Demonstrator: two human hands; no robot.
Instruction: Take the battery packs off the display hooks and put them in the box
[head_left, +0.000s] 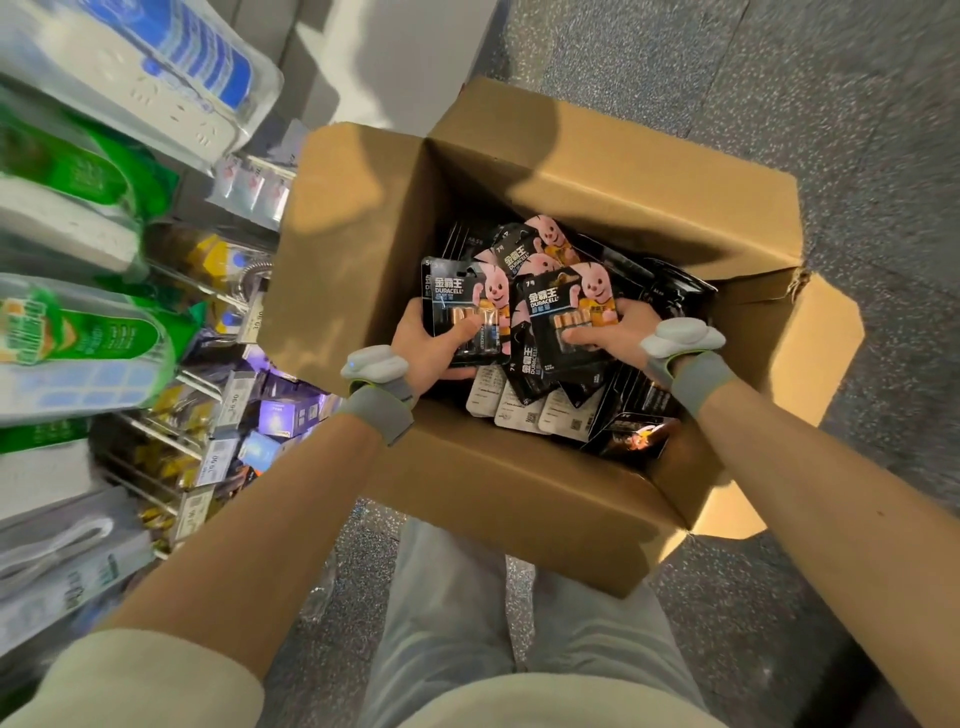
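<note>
Both arms reach straight down into the open cardboard box on the floor. The left hand grips one battery pack, thumb pressed over its front. The right hand does the same with another pack, beside it. Both packs sit just above the pile of packs already inside. Grey wrist bands on both arms.

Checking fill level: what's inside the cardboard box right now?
A pile of battery packs, some face down. The left hand and right hand each hold packs above it. The box floor is covered.
</note>
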